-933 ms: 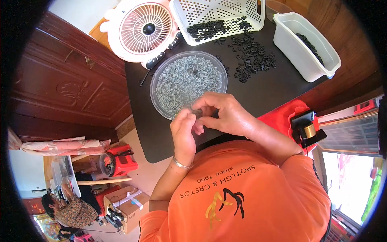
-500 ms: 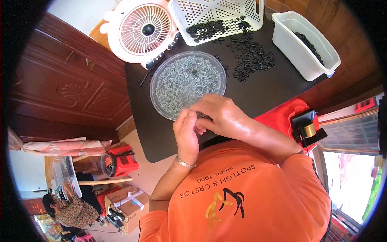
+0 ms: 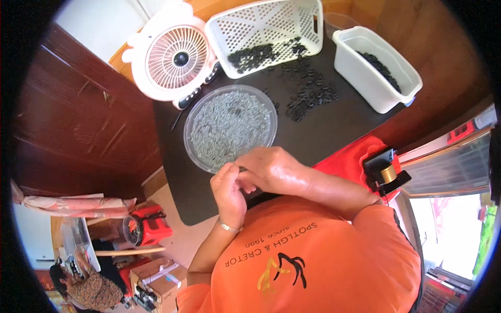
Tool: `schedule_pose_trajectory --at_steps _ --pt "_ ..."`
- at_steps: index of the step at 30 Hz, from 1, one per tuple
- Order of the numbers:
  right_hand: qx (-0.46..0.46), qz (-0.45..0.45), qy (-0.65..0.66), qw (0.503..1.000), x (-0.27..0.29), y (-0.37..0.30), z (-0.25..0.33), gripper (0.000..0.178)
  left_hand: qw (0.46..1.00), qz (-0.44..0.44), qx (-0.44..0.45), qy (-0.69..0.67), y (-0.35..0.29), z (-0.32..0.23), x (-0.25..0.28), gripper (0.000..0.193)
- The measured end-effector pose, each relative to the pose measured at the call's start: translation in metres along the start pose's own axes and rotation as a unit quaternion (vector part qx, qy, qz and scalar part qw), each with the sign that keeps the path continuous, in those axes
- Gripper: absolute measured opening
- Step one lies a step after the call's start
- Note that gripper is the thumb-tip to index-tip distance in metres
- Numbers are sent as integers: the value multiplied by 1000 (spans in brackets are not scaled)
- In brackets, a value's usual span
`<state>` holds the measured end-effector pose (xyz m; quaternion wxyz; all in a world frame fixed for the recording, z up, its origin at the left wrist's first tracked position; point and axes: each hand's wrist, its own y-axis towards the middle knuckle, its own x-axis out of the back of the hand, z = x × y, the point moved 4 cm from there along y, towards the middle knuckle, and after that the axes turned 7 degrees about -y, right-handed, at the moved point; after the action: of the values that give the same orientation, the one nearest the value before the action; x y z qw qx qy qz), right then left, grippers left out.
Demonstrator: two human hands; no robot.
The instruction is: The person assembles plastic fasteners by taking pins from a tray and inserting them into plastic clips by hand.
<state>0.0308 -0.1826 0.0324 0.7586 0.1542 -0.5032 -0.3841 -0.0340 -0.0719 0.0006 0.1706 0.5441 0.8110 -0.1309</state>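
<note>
My left hand (image 3: 228, 195) and my right hand (image 3: 276, 169) meet at the near edge of a round clear tub (image 3: 187, 141). The fingers of both are closed in a pinch, with a small dark piece (image 3: 242, 169) showing between them; its shape is mostly hidden. Many small silvery metal pieces that look like screws (image 3: 229, 125) fill the tub, and a few dark bits lie on top of them. Small black parts (image 3: 308, 96) are scattered over the dark table (image 3: 334, 122), beyond and to the right of my hands.
A white perforated basket (image 3: 216, 31) holding black parts stands at the back, beside a pink-and-white fan (image 3: 180, 58). At the right is a white bin (image 3: 373, 86) with more black parts. A red stool (image 3: 342, 164) is by my right arm. Another person (image 3: 94, 287) sits at lower left.
The view has shifted, so the table and its contents sit lower and further left. My hands stay together by the tub's near rim, and a dark piece now shows between the fingers.
</note>
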Motion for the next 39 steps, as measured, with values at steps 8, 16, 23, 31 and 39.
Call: schedule_pose_trajectory --at_steps 8,16,23,31,39 --pt "-34 -8 12 999 14 4 0 11 1000 19 -11 3 2 -4 -11 24" --pt "-255 -216 -280 900 188 21 -68 24 998 44 -34 10 12 -17 1 21" --pt "-174 -247 -458 836 235 20 -109 25 998 21 -58 26 13 -17 12 27" --pt "-274 63 -184 942 110 22 -180 17 998 34 -32 36 8 -17 12 27" --pt "-299 203 -275 891 66 43 -201 21 999 21 -17 42 4 -15 16 25"
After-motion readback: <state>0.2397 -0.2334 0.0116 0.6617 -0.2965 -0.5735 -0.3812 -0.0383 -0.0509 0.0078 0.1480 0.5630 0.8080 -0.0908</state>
